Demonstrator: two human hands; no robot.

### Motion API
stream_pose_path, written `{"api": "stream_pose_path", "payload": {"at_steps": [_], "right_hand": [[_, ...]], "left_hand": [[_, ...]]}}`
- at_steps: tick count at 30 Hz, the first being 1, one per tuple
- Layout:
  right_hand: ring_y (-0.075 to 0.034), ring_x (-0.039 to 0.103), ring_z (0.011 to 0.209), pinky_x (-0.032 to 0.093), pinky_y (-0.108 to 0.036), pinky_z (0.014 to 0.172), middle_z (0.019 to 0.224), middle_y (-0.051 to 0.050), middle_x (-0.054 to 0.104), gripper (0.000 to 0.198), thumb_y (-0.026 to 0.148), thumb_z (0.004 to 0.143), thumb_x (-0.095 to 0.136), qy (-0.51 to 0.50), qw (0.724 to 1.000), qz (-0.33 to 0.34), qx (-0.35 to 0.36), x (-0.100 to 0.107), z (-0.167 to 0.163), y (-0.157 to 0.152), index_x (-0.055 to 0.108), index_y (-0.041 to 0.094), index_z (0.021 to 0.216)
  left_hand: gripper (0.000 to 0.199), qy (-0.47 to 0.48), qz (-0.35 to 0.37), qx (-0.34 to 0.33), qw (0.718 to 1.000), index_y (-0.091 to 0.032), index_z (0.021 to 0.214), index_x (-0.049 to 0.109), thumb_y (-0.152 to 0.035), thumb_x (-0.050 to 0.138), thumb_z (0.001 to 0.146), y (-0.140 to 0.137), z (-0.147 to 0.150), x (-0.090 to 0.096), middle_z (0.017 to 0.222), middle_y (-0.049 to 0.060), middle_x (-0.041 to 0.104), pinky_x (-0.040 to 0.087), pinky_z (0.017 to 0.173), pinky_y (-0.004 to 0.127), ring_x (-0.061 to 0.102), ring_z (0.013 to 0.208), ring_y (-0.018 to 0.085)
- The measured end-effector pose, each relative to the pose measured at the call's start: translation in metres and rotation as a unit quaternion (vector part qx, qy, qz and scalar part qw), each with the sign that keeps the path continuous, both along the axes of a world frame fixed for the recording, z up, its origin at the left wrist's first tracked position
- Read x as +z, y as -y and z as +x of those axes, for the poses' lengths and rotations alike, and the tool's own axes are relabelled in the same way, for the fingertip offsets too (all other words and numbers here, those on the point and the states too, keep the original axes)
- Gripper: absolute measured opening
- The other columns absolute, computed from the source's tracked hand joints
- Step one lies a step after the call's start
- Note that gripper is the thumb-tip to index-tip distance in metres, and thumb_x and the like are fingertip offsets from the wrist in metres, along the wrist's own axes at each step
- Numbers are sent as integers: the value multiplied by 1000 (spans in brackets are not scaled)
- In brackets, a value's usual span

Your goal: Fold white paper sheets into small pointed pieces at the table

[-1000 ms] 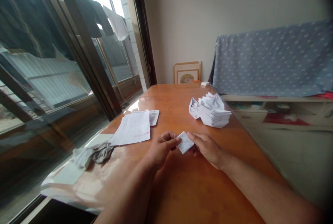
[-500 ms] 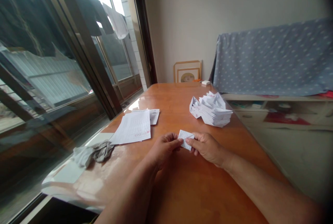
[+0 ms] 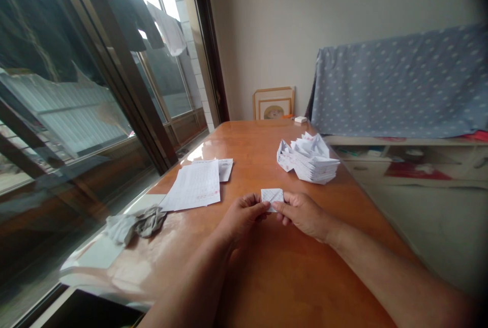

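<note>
Between my two hands, above the wooden table [image 3: 290,267], is a small square of folded paper [image 3: 273,196] with printed lines and creases across it. My left hand [image 3: 246,214] pinches its left side, thumb on the near face. Its right side is gripped by my right hand [image 3: 303,214], with the thumb close to the other thumb. The fingers behind the paper are partly hidden. Beyond my right hand stands a stacked bundle of folded paper pieces [image 3: 310,160] with pointed tips. Flat printed sheets [image 3: 194,185] lie past my left hand.
A crumpled grey cloth [image 3: 135,225] lies at the table's left edge by the window [image 3: 125,89]. At the far end are a small white box [image 3: 301,119] and framed pictures [image 3: 274,107]. A blue dotted cloth [image 3: 396,84] hangs over something above a low cabinet [image 3: 412,162].
The folded paper has turned between my fingers, from a tilted position to nearly level edges. My hands have stayed in almost the same place, and both still grip it.
</note>
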State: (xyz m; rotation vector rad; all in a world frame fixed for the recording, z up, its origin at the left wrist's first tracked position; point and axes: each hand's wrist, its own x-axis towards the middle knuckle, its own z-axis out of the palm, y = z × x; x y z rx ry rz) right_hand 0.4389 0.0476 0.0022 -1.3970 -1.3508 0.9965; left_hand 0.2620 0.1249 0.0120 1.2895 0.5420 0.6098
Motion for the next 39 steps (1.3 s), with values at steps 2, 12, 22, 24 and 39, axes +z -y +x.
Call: {"api": "stream_pose_path", "payload": {"at_steps": [2, 12, 22, 24, 39], "right_hand": [[-14, 58, 61, 45, -28, 58, 70, -3, 65, 32, 46, 93, 58, 16, 1000, 1, 1, 1, 1, 1, 67, 15, 89], [-15, 54, 68, 45, -27, 61, 75, 0, 61, 36, 53, 87, 66, -91, 994, 54, -31, 3, -1, -2, 66, 17, 90], [-15, 59, 69, 48, -28, 64, 83, -3, 67, 34, 50, 92, 61, -66, 997, 43, 5, 7, -3, 1, 65, 16, 92], [-14, 59, 65, 47, -28, 62, 77, -3, 66, 36, 51, 93, 59, -43, 998, 37, 8, 6, -3, 2, 64, 16, 85], [-12, 52, 61, 38, -25, 56, 68, 2, 58, 33, 42, 98, 52, 110, 990, 71, 54, 9, 8, 3, 59, 18, 76]], "left_hand": [[29, -2, 9, -10, 1000, -13, 77, 63, -38, 78, 79, 0, -1, 1, 71, 1, 58, 32, 61, 25, 47, 63, 10], [29, -14, 72, -29, 997, -15, 78, 63, -41, 74, 83, 5, 3, 3, 69, -1, 52, 30, 60, 26, 42, 61, 10], [24, -4, 68, -14, 998, -14, 87, 68, -37, 73, 84, 5, 0, 7, 75, 2, 59, 33, 63, 26, 46, 65, 11], [24, 5, 74, 5, 997, -14, 86, 67, -38, 72, 85, 4, 0, 8, 75, 2, 59, 34, 64, 26, 47, 66, 11], [26, -14, 69, 24, 997, -15, 94, 68, -37, 75, 83, 0, -6, 9, 84, 3, 64, 38, 69, 25, 52, 74, 12]]}}
